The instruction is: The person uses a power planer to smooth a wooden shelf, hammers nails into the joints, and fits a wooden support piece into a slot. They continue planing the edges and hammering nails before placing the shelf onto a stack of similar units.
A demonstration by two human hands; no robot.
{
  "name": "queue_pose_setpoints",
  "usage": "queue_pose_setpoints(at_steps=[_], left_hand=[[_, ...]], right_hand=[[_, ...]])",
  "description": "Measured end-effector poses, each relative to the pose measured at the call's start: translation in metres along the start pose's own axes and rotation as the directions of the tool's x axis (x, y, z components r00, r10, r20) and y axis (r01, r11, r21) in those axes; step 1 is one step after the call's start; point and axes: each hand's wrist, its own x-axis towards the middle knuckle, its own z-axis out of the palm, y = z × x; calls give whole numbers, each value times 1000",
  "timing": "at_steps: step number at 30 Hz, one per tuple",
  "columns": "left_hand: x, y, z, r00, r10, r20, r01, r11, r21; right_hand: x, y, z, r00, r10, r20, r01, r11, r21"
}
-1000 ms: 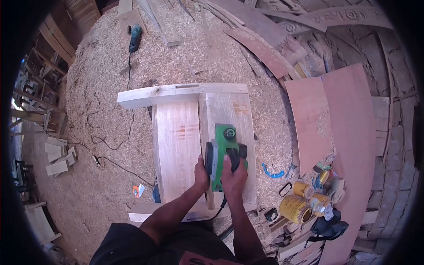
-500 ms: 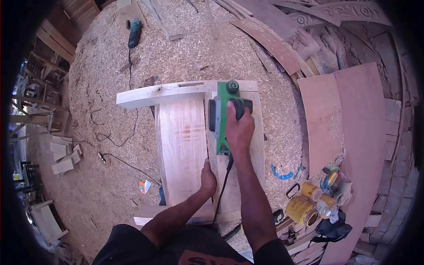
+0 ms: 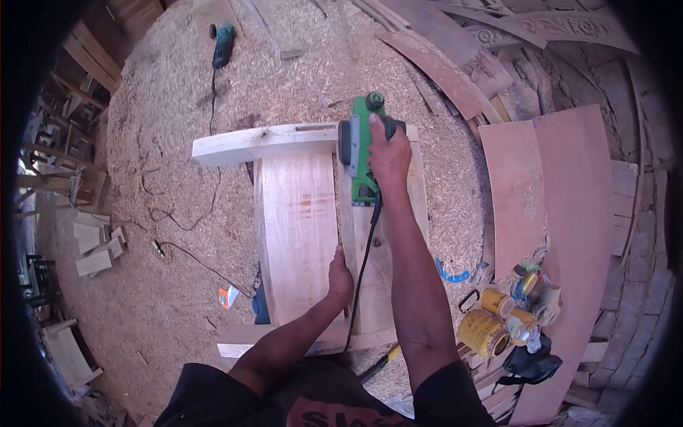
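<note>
My left hand [image 3: 340,276] lay nearest me, fingers curled over the inner edge of the right board [image 3: 384,249], at the seam with the left board [image 3: 299,228], pressing it down; it gripped nothing else. I judged that this hand belonged well behind the cutter and clear of the cord [image 3: 361,277], which ran back along the board just beside it. Farther out, my right hand [image 3: 389,153] was closed tight round the handle of the planer [image 3: 361,146], arm stretched almost straight. The planer sat at the far end of the right board, its nose past the crosspiece [image 3: 263,141] and overhanging the sawdust [image 3: 299,71]. There I reckoned the weight should go on the rear of the sole, kept flat, so the nose would not dip and gouge the end. The planer was well apart from my left hand.
</note>
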Motion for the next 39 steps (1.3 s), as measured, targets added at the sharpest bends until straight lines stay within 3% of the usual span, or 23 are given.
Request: queue_pose_setpoints(at_steps=[3,5,6,7,10,12,14,15,20,25,36,39], left_hand=[[20,-9,-13,994,-108,-9,108,993,-39],[12,17,-25,941,-278,194,298,951,-82],[8,31,-33,887,-358,292,397,914,-85],[5,39,-41,852,-416,318,468,877,-106],[-14,50,-53,797,-463,389,576,776,-257],[-21,43,-59,779,-490,391,602,759,-250],[-14,30,-62,766,-482,425,608,759,-234],[-13,25,-62,779,-533,330,618,744,-256],[0,25,-65,735,-613,288,673,710,-206],[10,18,-67,701,-653,287,711,670,-213],[22,32,-72,611,-621,490,739,670,-71],[14,44,-62,637,-611,469,714,697,-62]], right_hand=[[-36,24,-5,999,-42,-16,41,997,-67],[-106,35,-21,980,-167,-106,147,973,-180],[-143,28,-37,999,-42,-31,38,992,-123],[-181,33,-51,999,-23,-27,19,991,-135],[-239,33,-71,998,55,-10,-56,997,-47],[-250,27,-71,994,112,-10,-112,993,-34],[-228,20,-64,992,121,-23,-123,986,-109],[-216,12,-60,992,127,-26,-129,986,-104],[-172,-4,-43,987,160,-24,-161,984,-70],[-130,-4,-21,996,71,-53,-75,995,-68],[-43,-33,14,996,13,-85,-20,997,-75],[-20,-32,25,994,-25,-109,15,996,-91]])
